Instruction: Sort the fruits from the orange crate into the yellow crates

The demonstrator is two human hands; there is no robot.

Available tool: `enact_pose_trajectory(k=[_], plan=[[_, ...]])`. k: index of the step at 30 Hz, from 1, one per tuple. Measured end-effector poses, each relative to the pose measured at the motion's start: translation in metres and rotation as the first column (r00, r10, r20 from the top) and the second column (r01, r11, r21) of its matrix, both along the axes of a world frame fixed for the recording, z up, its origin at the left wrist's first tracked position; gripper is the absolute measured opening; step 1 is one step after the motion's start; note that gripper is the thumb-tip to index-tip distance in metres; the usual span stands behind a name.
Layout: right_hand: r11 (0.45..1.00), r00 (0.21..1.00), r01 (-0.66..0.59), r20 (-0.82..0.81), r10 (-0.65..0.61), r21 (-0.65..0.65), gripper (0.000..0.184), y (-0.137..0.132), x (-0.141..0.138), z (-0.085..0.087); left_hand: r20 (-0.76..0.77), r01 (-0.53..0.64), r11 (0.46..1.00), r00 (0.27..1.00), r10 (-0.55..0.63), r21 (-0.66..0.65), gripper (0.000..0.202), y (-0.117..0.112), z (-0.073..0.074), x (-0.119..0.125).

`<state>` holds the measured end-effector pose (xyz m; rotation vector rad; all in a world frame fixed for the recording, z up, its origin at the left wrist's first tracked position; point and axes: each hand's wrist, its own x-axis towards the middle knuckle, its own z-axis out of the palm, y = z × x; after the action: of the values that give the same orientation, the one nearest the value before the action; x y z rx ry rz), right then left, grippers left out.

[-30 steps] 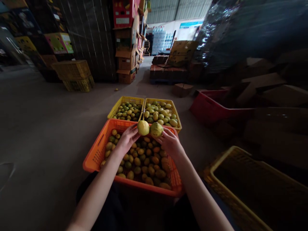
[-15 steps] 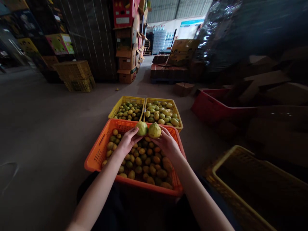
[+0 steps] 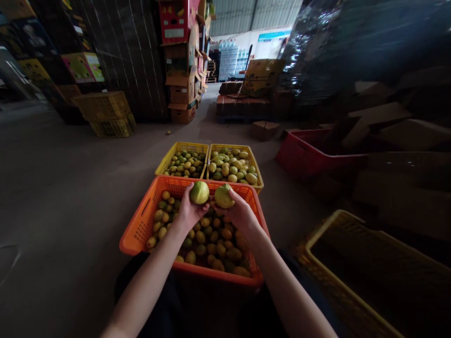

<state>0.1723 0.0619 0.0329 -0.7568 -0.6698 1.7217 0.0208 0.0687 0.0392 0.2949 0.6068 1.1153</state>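
Note:
Above the far part of an orange plastic crate point(image 3: 139, 224), my left hand point(image 3: 190, 211) is closed around a green-yellow lemon point(image 3: 199, 193), thumb along its side. Close beside it, my right hand point(image 3: 242, 210) grips another yellow-green lemon point(image 3: 223, 196), with the thumb over its upper edge. The two fruits are a small gap apart, and the fingertips of both hands come close together beneath them. Many yellow, orange-tinged and greenish lemons point(image 3: 210, 249) lie loose in the orange crate, partly hidden by my forearms.
Two yellow crates of greenish lemons, left point(image 3: 181, 145) and right point(image 3: 259, 171), adjoin the orange crate's far side. A yellow crate point(image 3: 338, 218) stands at lower right, a red bin point(image 3: 299, 155) beyond it. Stacked cartons point(image 3: 179, 94) and yellow crates point(image 3: 105, 110) stand farther back.
Both lemons have turned in my fingers and moved slightly apart. My hands have shifted a little left in view, as has the whole scene. Both hands keep their hold.

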Motion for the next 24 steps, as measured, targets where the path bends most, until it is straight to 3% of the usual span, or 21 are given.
enact_pose_trajectory(k=[3,6,15,20,24], plan=[[0.998,0.998,-0.042,-0.048,0.04,-0.037,0.026,0.0,0.0,0.001,0.069,0.008,0.999,0.998,-0.005,-0.04,0.047,0.003,-0.005,0.004],[0.999,0.998,0.001,-0.062,-0.004,-0.041,0.021,0.002,0.002,-0.001,0.077,-0.029,0.994,0.996,0.037,-0.102,0.035,0.005,-0.008,0.008],[0.977,0.989,0.131,-0.038,-0.14,-0.165,0.02,0.005,0.004,-0.005,0.044,-0.094,0.984,0.994,0.101,-0.151,0.034,0.002,0.001,0.004],[0.97,0.993,0.073,-0.072,-0.092,-0.233,0.02,-0.002,0.003,0.007,0.248,-0.038,0.98,0.965,0.088,-0.197,0.044,0.004,-0.006,-0.001],[0.931,0.99,0.043,-0.11,-0.088,-0.362,0.016,0.001,0.003,0.001,0.287,-0.122,0.975,0.942,0.172,-0.184,0.033,0.005,-0.006,-0.003]])
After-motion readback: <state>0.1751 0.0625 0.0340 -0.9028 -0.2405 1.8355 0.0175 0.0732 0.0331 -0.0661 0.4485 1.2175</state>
